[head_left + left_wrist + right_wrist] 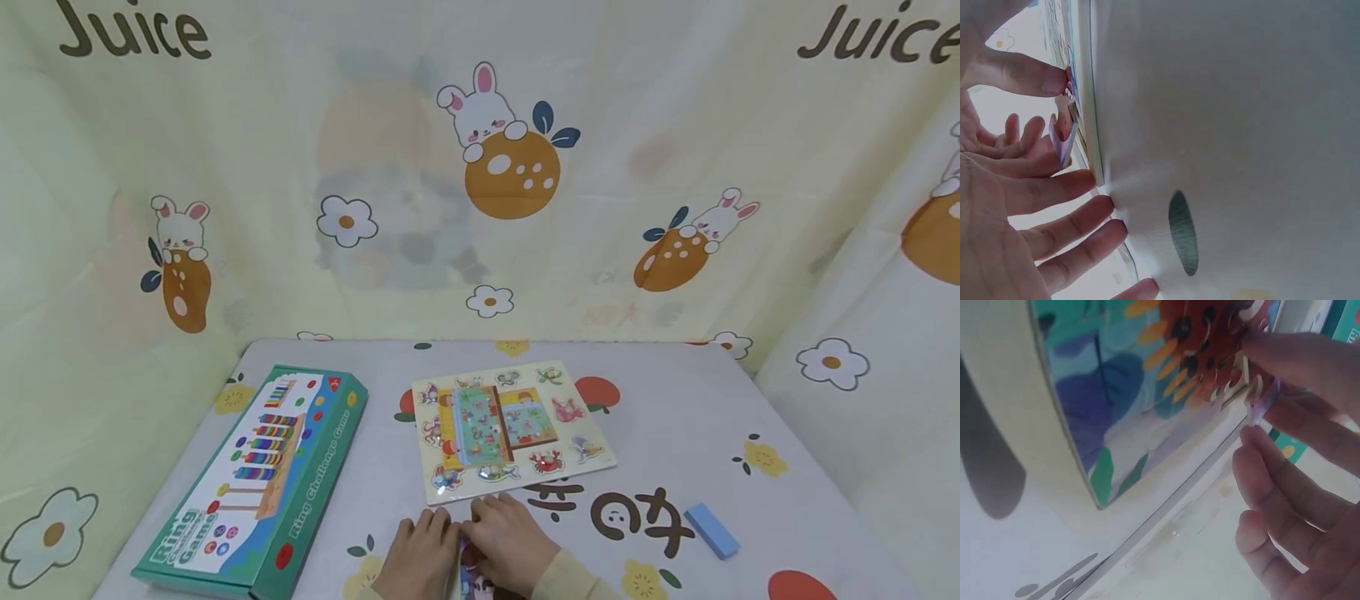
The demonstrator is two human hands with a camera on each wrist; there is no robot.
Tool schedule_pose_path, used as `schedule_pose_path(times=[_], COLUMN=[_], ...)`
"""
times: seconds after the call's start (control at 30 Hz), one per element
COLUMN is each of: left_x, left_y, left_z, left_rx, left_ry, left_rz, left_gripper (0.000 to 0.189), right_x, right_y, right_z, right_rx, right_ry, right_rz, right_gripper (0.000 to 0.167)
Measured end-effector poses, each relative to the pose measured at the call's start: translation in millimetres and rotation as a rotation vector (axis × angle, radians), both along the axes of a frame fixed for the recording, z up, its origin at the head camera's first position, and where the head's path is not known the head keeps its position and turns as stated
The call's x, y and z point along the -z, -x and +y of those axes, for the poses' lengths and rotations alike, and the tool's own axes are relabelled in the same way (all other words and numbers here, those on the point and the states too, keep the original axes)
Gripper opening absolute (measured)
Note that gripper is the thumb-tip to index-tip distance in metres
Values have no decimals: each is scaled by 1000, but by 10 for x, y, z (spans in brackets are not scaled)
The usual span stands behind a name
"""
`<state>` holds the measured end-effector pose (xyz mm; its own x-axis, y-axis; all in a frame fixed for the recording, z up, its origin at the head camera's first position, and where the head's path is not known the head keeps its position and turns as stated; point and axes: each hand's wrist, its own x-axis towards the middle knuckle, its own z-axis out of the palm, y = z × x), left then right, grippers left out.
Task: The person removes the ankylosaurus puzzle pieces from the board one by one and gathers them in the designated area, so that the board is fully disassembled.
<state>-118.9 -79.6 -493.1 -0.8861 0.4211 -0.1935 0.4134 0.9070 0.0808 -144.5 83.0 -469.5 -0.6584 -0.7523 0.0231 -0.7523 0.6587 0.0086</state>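
A jigsaw board [1013, 369] with a cream border and a red, purple and green picture lies on the table between both hands, at the bottom of the head view. My right hand [512, 542] pinches a small puzzle piece [1266, 403], tilted up at the board's edge, between thumb and index finger; its other fingers are bent. From the left side, my left hand [422, 552] holds the board's edge, thumb [1029, 75] over the picture side and fingertips along the rim. Most of the board is hidden under the hands in the head view.
Beyond the hands lies a wooden sea-animal puzzle board [525, 483] with a patterned card on it. A green Ring Challenge Game box [315, 483] stands at the left, a blue block [711, 531] at the right. A printed curtain [405, 133] hangs behind the table.
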Motion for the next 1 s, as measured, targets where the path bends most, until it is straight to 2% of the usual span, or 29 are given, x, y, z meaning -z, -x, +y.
schedule_pose_path(times=[0.23, 0.37, 0.57, 0.7, 0.87, 1.0], left_x=[22, 30, 29, 25, 30, 28], left_y=[7, 15, 5, -16, -14, 4], left_z=[-23, -49, -133, -211, -256, -256], left_rx=[6, 20, 74, 94, 78, 62], left_ry=[-1, -7, -13, -14, -18, -26], left_rz=[-6, -7, 61, 96, 43, -18], left_gripper=[89, 90, 80, 77, 89, 92], right_x=[16, 9, -112, -138, -83, -22], right_y=[29, 54, 174, 275, 350, 360], right_z=[-15, 25, 348, 667, 954, 1027], right_rx=[-53, -86, -36, 35, 145, 165], right_ry=[-42, -20, 119, 146, 124, 145], right_rz=[101, 132, 27, 18, -45, -110], right_gripper=[24, 23, 25, 30, 30, 28])
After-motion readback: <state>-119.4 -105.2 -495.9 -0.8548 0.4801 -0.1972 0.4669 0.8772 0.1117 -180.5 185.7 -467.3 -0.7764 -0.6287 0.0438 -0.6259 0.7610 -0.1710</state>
